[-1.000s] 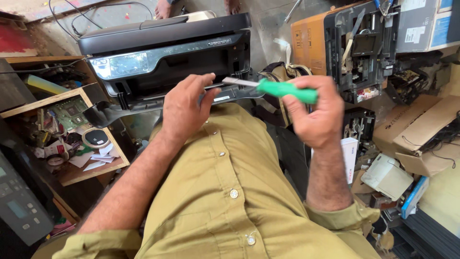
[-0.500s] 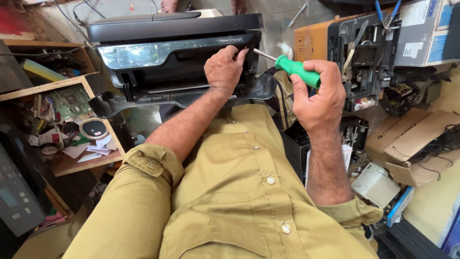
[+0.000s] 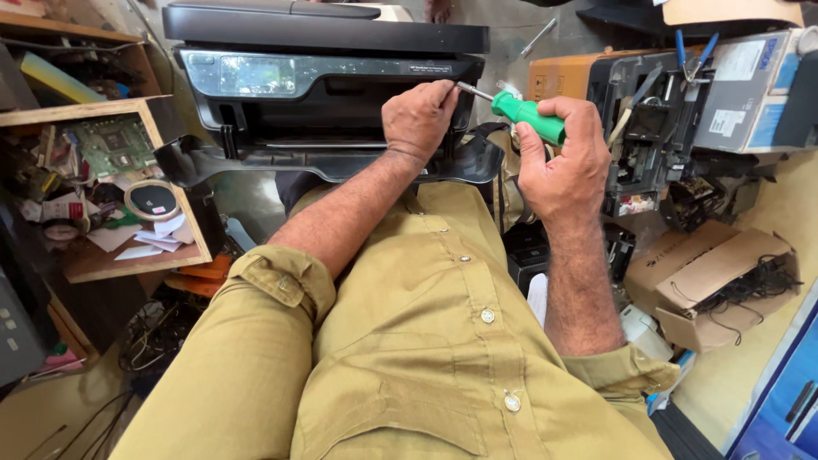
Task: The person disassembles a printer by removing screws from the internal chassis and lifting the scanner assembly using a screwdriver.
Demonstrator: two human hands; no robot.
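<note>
The screwdriver looks light and stiff, its green handle the natural grip; the right hand has its fingers clenched round that handle, shaft pointing left to the printer. The left hand rests curled on the printer's front, fingertips touching the shaft's tip; the printer likely bulky, hard plastic

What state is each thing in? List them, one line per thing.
Black printer: lid shut, front tray folded down.
Green-handled screwdriver: gripped by the right hand, tip at the printer's front right corner.
Left hand: resting on the printer front, fingers at the screwdriver tip.
Second printer: cover off, insides exposed.
Cardboard box: open, cables inside.
Wooden shelf: cluttered with a circuit board and papers.
</note>
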